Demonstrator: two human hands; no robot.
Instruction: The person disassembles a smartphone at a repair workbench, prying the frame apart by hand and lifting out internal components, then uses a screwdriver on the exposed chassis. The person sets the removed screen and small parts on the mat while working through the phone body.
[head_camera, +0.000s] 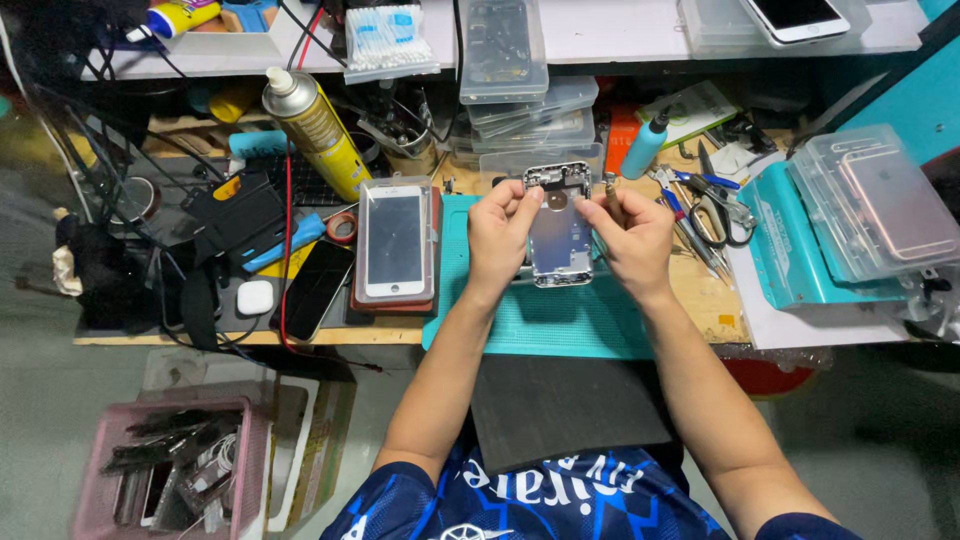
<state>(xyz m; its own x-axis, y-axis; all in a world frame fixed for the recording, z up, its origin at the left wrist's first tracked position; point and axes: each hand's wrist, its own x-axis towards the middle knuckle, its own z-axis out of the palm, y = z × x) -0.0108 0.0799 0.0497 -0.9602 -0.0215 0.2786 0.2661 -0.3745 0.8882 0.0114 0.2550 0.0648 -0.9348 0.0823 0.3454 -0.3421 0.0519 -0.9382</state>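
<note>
Here we see 2 bare hands raised over a teal work mat (540, 320), sharing 1 silver phone housing (560, 232) held upright between them. The left hand (500, 235) pinches the housing's left edge near the top, fingers curled narrow around it. The right hand (632, 235) grips the right edge, and a slim tool (611, 192) stands up from its fingers; we cannot tell what kind of tool it is. The housing's open inside faces us, with a round hole near its top.

Just left of the mat lies a white phone screen (396, 240) in a clear tray. Further left we see a yellow spray can (318, 130) leaning, and a dark phone (315, 288) lying flat beside a small white case (254, 297). To the right, scissors (712, 212) and tweezers lie near a teal box (790, 250) carrying clear cases. A pink basket (170, 470) sits low on the left, below the bench.
</note>
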